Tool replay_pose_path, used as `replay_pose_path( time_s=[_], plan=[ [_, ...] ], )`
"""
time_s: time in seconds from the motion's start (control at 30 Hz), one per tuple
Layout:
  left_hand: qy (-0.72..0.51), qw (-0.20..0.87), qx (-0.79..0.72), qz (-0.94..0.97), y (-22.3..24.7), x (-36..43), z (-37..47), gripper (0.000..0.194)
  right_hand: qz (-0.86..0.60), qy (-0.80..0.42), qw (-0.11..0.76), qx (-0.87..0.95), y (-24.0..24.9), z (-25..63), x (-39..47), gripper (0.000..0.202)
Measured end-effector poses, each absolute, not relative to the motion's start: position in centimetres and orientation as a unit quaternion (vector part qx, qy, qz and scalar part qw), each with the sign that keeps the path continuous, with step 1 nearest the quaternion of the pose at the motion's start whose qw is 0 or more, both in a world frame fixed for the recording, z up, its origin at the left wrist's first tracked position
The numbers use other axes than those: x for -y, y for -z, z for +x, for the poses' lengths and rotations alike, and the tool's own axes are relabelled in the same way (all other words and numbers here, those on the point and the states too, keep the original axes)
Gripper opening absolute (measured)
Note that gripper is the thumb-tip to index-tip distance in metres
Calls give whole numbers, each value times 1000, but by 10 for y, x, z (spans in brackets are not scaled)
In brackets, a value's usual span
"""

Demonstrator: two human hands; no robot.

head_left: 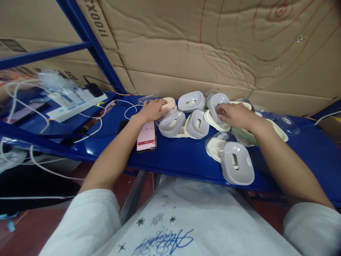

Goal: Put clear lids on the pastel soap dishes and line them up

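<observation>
My left hand [154,109] reaches to the back of the blue shelf, its fingers and thumb closed about the near side of a peach-coloured oval dish [169,102]. My right hand [236,114] grips the right edge of a grey oval dish [217,100], fingers inside its rim; this dish is tilted above a cream scalloped piece [216,122]. Between the hands lie more grey slotted dishes, one at the back [191,102] and two in front, left [172,124] and right [197,123]. Another grey dish [238,163] rests at the front edge beside a clear cover [222,139].
A phone [146,137] with a lit pink screen lies under my left forearm. On the left, a white power strip [77,106] trails white cables [101,121] across the blue shelf [181,160]. Blue uprights [98,53] and a cardboard wall [170,53] stand behind. Clear covers [286,124] lie right.
</observation>
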State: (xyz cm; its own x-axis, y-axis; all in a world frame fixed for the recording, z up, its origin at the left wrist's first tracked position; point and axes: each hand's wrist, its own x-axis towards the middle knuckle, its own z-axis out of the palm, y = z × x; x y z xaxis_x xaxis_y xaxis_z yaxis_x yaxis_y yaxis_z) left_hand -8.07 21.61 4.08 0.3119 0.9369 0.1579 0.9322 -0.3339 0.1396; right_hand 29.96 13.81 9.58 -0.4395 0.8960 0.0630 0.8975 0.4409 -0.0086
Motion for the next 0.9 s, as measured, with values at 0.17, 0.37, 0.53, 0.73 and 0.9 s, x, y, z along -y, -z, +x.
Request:
replay_pose_path(
  time_s=[0.17, 0.37, 0.53, 0.73, 0.9],
  plan=[
    [-209, 26, -539, 816, -54, -209, -77, 44, -441, 38, 99, 891, -104, 257, -102, 46],
    [-239, 76, -301, 920, -65, -164, -43, 58, -285, -1, 136, 949, -82, 230, -39, 57],
    [-158, -13, -267, 950, -34, -143, -18, 69, -270, -5, 132, 954, -49, 242, -21, 49],
    [-189, -47, -261, 945, -24, -152, -12, 59, -265, 12, 177, 948, -43, 268, -50, 27],
    [-256, -16, -249, 934, -35, -153, -13, 55, -318, 90, 144, 933, -62, 293, -61, 24]
  ],
)
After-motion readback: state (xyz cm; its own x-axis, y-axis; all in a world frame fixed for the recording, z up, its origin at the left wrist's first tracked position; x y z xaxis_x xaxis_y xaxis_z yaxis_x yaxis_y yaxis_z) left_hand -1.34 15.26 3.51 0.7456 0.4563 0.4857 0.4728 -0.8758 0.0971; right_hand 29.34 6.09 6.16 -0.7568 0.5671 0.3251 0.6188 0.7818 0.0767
